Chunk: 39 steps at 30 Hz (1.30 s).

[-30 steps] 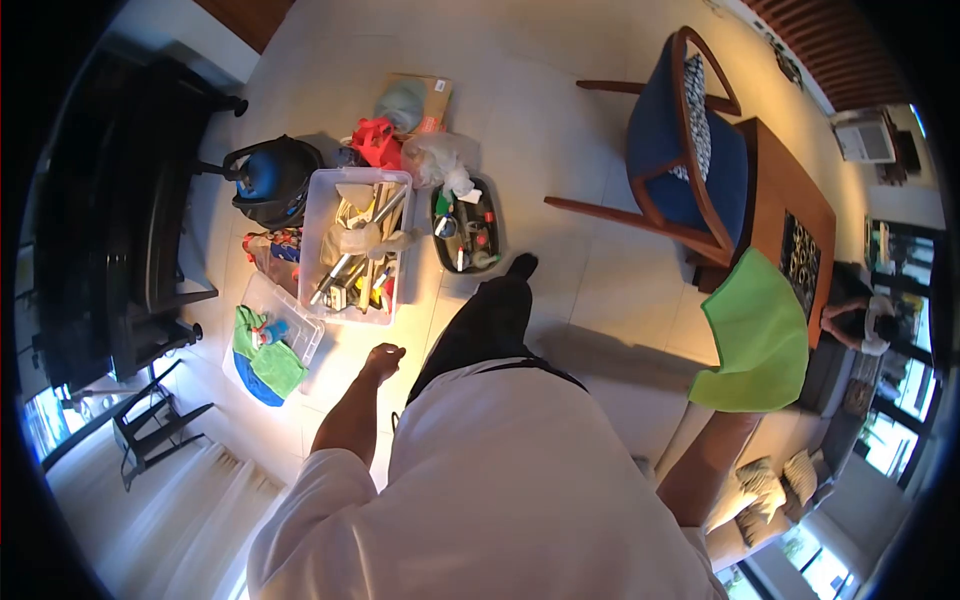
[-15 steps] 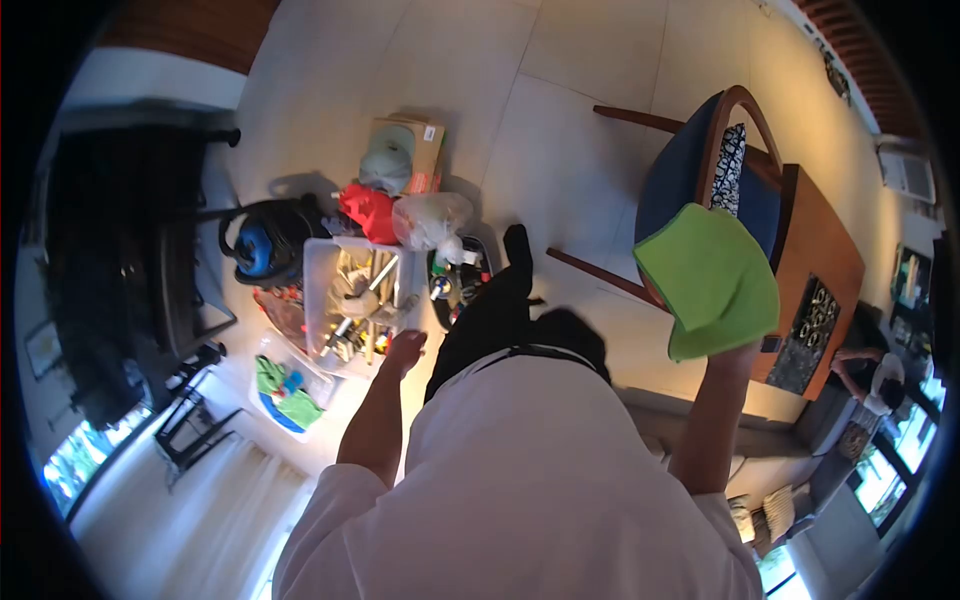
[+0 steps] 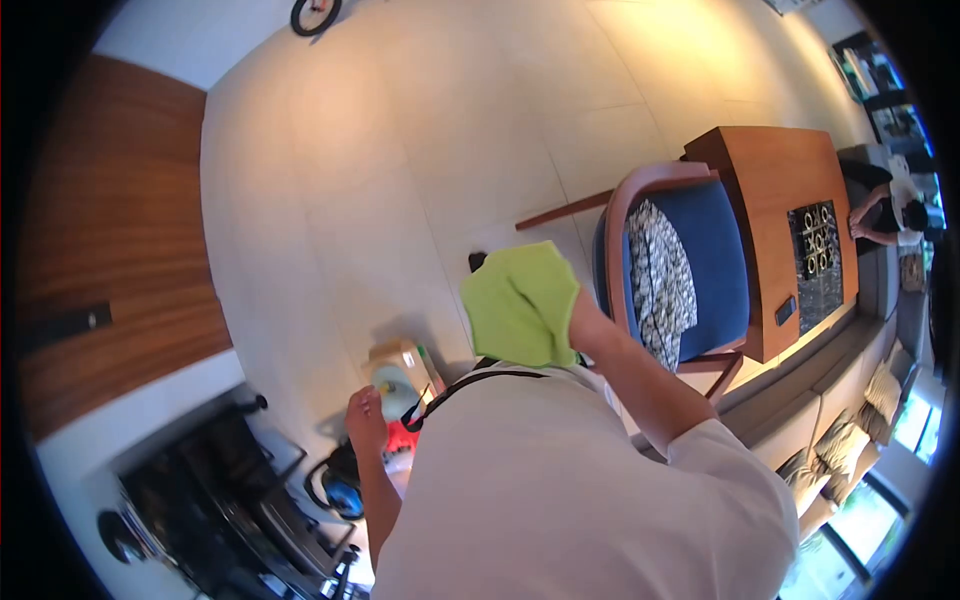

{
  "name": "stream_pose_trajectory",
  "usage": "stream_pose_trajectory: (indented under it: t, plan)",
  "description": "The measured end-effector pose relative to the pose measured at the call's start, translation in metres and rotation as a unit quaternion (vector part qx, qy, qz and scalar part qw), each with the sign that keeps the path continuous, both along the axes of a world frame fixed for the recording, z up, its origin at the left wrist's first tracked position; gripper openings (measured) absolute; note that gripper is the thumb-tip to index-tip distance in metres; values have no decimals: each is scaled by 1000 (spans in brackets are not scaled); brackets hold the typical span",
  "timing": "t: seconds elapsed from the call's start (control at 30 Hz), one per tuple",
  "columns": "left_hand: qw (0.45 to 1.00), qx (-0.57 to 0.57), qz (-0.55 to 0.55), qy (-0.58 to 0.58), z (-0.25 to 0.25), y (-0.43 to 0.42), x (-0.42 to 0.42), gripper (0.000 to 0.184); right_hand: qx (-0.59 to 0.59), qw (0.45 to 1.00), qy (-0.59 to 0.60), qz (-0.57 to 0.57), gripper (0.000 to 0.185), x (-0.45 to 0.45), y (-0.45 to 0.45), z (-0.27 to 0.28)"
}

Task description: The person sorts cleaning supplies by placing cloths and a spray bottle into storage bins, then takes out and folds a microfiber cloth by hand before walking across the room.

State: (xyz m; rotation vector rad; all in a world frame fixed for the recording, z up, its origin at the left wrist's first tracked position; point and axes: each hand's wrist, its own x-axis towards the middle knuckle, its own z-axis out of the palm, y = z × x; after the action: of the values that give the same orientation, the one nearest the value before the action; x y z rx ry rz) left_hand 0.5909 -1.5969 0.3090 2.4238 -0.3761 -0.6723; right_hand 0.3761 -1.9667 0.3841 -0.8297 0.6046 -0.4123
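Note:
A lime-green cloth hangs in front of my body, gripped near its right edge by my right hand; the cloth hides most of those fingers. My left hand is down on the left with its fingers curled in, and nothing shows in it. Just beside it, lower on the floor, stand a cardboard box and a pale grey-green rounded object. A bit of red material shows between my left arm and my shirt.
A blue-seated wooden chair with a patterned fabric stands to the right, against a wooden table bearing a phone. Behind the table is another person. A blue and black vacuum cleaner sits low left, near black furniture.
My view has turned left, bringing a wood-panelled wall into sight. The green cloth has moved from beside the chair to in front of my body, still in my right hand.

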Motion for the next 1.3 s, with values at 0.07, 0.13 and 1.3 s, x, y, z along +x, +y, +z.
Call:
stream_pose_trajectory:
  t: [0.07, 0.13, 1.3]
  plan:
    - [994, -78, 21, 69, 46, -102, 19, 26, 42, 999, 33, 9, 33, 44, -54, 0]
    - [985, -136, -29, 106, 83, -201, 45, 24, 25, 998, 49, 6, 31, 80, -104, 8]
    - [520, -523, -669, 94, 345, -1580, -153, 23, -638, 519, 183, -539, 51, -160, -1090, 253]
